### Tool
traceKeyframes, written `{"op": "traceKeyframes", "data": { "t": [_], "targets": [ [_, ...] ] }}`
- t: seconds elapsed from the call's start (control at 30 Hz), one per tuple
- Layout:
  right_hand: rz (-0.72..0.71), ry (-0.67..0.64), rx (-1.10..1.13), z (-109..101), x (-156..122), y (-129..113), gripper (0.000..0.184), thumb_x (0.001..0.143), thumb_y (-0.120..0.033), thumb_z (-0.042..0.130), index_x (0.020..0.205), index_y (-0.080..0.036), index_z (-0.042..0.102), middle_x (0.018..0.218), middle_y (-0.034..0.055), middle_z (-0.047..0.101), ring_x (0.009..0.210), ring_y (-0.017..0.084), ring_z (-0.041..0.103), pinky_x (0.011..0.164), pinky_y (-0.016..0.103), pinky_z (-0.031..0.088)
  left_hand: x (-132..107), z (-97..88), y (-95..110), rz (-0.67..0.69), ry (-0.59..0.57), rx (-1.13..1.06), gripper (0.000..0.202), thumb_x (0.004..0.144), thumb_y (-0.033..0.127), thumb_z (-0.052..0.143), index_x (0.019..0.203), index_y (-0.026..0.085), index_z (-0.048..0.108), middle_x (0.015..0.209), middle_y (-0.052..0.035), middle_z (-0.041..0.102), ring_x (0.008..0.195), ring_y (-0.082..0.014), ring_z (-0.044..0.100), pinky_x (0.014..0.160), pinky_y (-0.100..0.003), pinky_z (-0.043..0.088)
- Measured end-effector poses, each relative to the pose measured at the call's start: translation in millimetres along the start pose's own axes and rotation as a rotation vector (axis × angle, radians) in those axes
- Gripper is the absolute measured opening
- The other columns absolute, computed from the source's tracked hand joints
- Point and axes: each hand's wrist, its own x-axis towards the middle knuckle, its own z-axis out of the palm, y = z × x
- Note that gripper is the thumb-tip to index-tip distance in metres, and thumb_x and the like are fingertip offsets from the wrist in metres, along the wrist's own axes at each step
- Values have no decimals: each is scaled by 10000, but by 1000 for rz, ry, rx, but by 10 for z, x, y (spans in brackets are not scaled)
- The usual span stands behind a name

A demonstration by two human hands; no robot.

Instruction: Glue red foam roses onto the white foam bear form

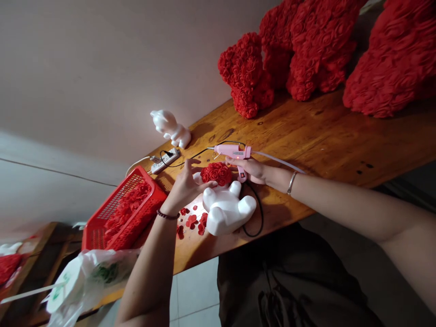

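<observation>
A white foam bear lies on its back on the wooden table, feet toward me, its head partly covered with red foam roses. My left hand is at the side of the head, curved round it, with the thumb against the roses and the index finger lifted. In my right hand is a pink glue gun, its handle gripped and its nozzle pointing left above the head. A small light glows on the gun, and a translucent glue stick sticks out behind. Loose red petals lie beside the bear.
A red plastic basket of roses stands at left. Behind it are a power strip and a small white foam bear. Several rose-covered bears line the table's back right. A plastic bag sits at lower left.
</observation>
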Motion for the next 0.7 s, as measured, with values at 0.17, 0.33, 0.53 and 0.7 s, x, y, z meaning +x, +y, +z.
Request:
{"op": "traceKeyframes", "data": {
  "t": [0.17,0.33,0.53,0.7],
  "targets": [
    [100,11,105,-5,-16,-65,174,964,-310,611,1084,-191,653,1031,77,744,802,132,696,476,178,461,-31,-150,-222,20,23,-212,697,941,696,493,1447,230,380,1300,-180,665,1172,-258,657,919,-406,576],
    [-5,59,133,-44,-6,-107,146,947,-291,634,1074,-218,639,1190,73,712,982,176,714,766,306,607,-25,-366,-567,-105,42,-44,592,965,666,473,1343,221,572,1401,-136,627,1327,-290,570,1097,-462,494],
    [-44,117,167,-116,22,-196,69,969,-270,587,982,-210,620,1148,48,723,992,177,725,926,386,582,-16,-254,-727,-25,-313,-250,540,891,490,700,1346,212,614,1306,-130,683,1158,-273,665,986,-416,568],
    [-139,156,192,-241,37,-310,63,935,-273,619,975,-230,597,1063,21,743,970,188,744,872,387,604,-65,-73,-660,-59,-209,-512,489,855,378,771,1286,181,652,1199,-132,714,1008,-209,696,858,-342,605]
  ]
}}
